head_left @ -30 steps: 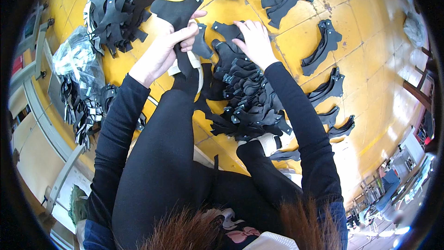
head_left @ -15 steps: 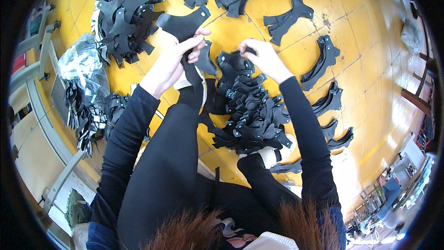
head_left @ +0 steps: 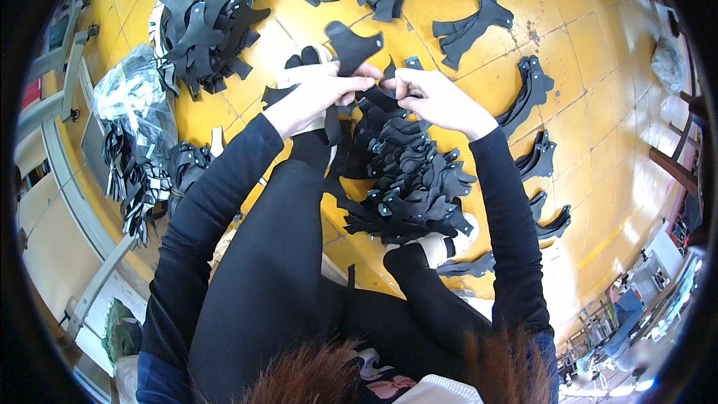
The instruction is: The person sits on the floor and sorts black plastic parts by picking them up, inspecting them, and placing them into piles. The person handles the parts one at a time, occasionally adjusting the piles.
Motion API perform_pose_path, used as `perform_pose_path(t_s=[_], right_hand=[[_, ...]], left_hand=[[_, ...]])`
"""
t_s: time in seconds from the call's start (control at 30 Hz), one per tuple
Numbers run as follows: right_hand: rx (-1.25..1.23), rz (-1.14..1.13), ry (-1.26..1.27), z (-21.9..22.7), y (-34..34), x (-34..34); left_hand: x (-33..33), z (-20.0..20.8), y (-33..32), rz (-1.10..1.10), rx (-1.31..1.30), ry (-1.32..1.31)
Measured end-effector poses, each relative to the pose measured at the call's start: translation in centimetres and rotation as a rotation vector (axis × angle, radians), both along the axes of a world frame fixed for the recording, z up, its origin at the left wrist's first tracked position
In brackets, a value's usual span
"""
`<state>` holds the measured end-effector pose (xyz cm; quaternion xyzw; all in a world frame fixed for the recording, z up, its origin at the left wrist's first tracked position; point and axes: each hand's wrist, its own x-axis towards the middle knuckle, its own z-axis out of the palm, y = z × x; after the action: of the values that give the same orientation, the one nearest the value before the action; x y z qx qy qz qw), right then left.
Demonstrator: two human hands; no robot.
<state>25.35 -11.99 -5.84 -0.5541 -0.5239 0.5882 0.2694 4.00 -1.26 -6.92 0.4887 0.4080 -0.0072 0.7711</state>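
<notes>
My left hand (head_left: 318, 96) is closed on a black cut piece (head_left: 351, 46), a curved, leather-like shape with a small pale sticker near its end. The piece sticks up above my fingers. Beside it, my right hand (head_left: 441, 101) has its fingers bent in a pinch on the edge of another dark piece (head_left: 383, 97). The two hands are nearly touching. Below them lies a large heap of similar black pieces (head_left: 419, 172), many with small stickers, spread between my shoes.
A tall pile of black pieces (head_left: 213, 22) stands at the far left. Near it are a clear plastic bag (head_left: 134, 97) and bundled black-and-white strips (head_left: 134, 194). Small stacks (head_left: 479, 26) lie in an arc on the yellow tiled floor (head_left: 583, 120). A metal frame (head_left: 63, 172) runs along the left.
My left hand has moved right, bringing its black piece close to my right hand. The held piece has swung to the right. My right hand has shifted slightly right and down.
</notes>
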Motion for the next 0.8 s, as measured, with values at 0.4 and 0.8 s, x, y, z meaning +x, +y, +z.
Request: perform_pose_path(t_s=[0.4, 0.8], right_hand=[[-0.068, 0.117, -0.104, 2.1, -1.0, -1.1], [0.071, 0.347, 0.119, 10.0, -0.8, -1.8]], left_hand=[[1.2, -2.4, -0.3, -0.184, 0.299, 0.085], [0.5, -3.4, -0.6, -0.322, 0.824, 0.25]])
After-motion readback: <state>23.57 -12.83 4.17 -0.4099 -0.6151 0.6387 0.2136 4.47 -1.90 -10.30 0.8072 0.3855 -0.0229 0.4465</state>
